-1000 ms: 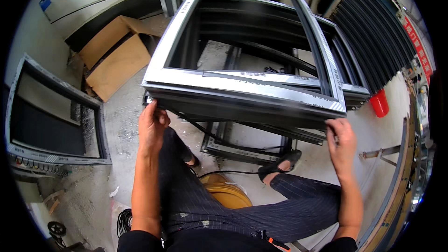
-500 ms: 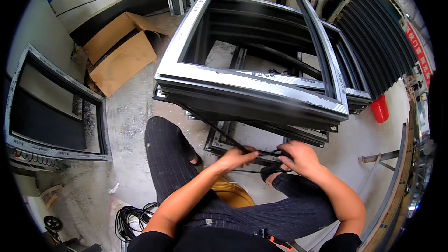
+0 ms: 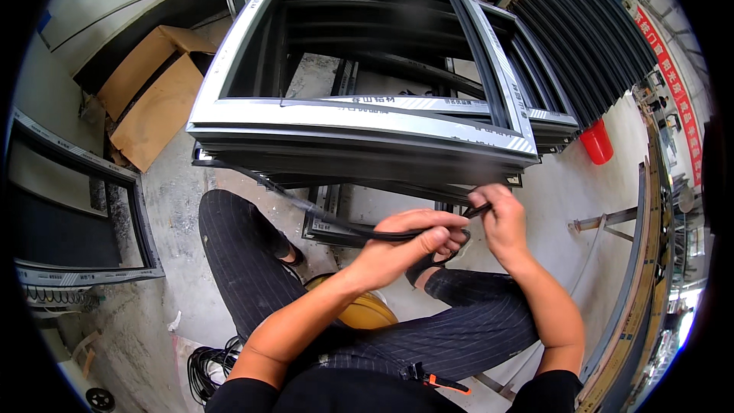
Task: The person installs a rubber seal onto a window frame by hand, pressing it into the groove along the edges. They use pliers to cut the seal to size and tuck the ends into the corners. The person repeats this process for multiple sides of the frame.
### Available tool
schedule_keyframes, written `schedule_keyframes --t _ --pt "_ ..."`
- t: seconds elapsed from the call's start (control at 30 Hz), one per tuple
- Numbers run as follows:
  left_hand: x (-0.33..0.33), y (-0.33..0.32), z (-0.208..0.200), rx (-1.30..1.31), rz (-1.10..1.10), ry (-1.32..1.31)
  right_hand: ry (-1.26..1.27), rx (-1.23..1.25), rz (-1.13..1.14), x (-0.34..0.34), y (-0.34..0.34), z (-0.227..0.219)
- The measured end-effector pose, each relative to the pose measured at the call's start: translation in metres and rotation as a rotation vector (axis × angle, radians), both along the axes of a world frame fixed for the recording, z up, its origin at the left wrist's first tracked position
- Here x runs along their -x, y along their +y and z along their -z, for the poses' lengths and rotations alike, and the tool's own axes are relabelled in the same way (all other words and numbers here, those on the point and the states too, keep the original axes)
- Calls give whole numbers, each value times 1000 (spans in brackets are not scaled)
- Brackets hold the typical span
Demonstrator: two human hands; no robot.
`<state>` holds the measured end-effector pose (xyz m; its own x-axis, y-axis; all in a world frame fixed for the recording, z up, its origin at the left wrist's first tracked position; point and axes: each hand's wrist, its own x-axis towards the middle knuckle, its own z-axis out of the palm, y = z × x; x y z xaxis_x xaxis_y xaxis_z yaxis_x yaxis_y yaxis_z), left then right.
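Observation:
A thin black rubber strip [image 3: 344,225] runs slantwise from the left front corner of a stack of window frames [image 3: 306,121] down to my hands. My left hand [image 3: 397,248] is closed round the strip, thumb on top, in front of the stack. To its right and a little higher, my right hand [image 3: 501,222] pinches another part of the strip, slightly blurred. A loop of strip hangs between the hands. The top frame is dark, with silver-white printed film on its face; more dark frames lie below it.
A bare frame [image 3: 145,222] leans at the left, beside an open cardboard box [image 3: 157,111]. Coiled black strip [image 3: 206,371] lies near my left elbow. A red bucket [image 3: 596,143] stands at the right, before stacked dark profiles [image 3: 589,38]. Below me is a yellow round seat [image 3: 367,312].
My right hand has moved up and away from the left, drawing the strip with it. My left hand has turned and shifted slightly right. The whole view has swung a little.

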<state>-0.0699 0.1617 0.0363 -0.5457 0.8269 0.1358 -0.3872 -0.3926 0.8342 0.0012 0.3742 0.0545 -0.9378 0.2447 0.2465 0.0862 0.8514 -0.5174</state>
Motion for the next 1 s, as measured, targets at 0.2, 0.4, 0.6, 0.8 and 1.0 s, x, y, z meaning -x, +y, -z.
schedule_keyframes --t 0.2,0.4,0.6,0.8,1.0 --pt "11 21 14 38 37 -158 202 -151 144 -14 31 -9" --pt "20 -1 33 124 -19 -201 151 -866 137 -13 103 5" --pt "23 -46 57 237 -214 -339 -85 -534 16 -36 108 6" --pt "21 -68 46 198 -241 -315 -58 415 293 -51 105 0" --pt "34 -107 33 152 -494 -320 312 103 129 -11 83 -93"
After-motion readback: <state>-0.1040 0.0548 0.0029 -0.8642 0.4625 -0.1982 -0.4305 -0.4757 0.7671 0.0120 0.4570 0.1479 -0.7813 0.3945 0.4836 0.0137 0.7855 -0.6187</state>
